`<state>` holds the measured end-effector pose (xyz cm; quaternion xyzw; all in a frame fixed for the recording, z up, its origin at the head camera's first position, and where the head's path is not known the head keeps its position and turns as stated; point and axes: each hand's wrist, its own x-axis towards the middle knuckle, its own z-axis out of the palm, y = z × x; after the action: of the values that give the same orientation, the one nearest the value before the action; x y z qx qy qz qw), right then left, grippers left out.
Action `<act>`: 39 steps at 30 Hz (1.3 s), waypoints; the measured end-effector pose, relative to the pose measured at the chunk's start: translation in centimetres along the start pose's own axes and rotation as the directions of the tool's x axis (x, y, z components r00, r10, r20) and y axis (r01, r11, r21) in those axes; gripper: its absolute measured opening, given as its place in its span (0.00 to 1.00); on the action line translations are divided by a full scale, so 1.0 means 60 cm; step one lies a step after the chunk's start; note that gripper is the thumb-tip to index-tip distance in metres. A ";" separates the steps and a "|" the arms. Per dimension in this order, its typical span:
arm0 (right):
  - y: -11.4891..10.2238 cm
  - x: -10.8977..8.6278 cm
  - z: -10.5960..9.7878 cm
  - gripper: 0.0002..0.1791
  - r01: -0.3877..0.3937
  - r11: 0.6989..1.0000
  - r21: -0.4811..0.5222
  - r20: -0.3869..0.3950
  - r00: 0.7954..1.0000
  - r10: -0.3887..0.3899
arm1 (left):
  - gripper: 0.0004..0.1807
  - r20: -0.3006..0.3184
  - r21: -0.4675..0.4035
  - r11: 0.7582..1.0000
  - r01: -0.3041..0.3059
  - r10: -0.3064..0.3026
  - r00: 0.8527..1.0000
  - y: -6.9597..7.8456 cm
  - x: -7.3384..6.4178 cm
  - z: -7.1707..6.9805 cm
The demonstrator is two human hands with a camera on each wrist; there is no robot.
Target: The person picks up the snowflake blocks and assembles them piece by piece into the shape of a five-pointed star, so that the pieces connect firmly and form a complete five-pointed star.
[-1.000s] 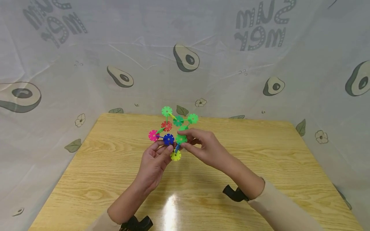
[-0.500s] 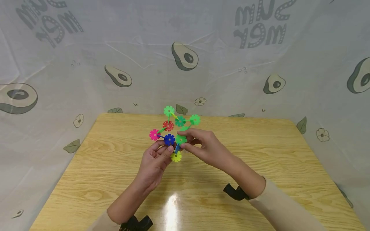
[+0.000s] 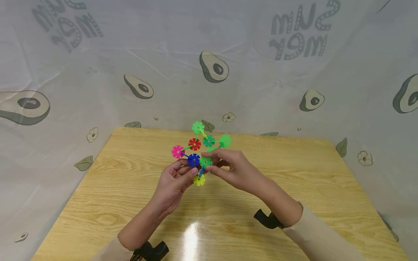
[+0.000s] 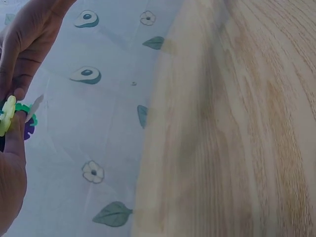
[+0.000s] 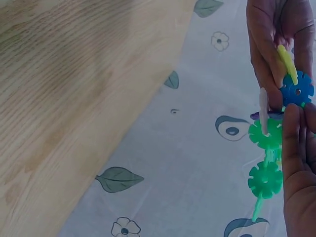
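In the head view both hands hold up a ring of notched plastic building discs slotted edge to edge. My left hand [image 3: 173,183] grips its lower left part, thumb by a blue disc [image 3: 194,160] and above a yellow disc [image 3: 199,180]. With thumb and fingers, my right hand [image 3: 232,166] pinches a green disc [image 3: 205,161] at the right. A pink disc [image 3: 177,152], a red disc [image 3: 194,144] and several green discs form the far side. In the right wrist view, a white disc [image 5: 263,111] stands edge-on beside green ones. Fingers hide some joints.
The wooden table [image 3: 294,192] lies beneath the hands. Behind it hangs a pale curtain [image 3: 169,98] printed with avocados and leaves. Black wrist mounts [image 3: 269,219] sit on both forearms.
The ring's far side has swung a little to the right and tilted, while both hands keep their hold in nearly the same place. The head view has shifted slightly.
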<state>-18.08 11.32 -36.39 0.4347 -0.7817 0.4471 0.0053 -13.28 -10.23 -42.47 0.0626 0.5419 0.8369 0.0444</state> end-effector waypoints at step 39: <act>-0.034 0.006 -0.015 0.21 0.036 0.999 0.011 -0.066 0.997 -0.035 | 0.17 0.040 -0.043 0.995 -0.085 0.087 0.995 0.032 -0.001 0.016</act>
<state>-17.21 11.25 -34.30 0.4335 -0.7706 0.4657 0.0366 -13.11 -10.13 -40.34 0.1023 0.5202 0.8476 0.0210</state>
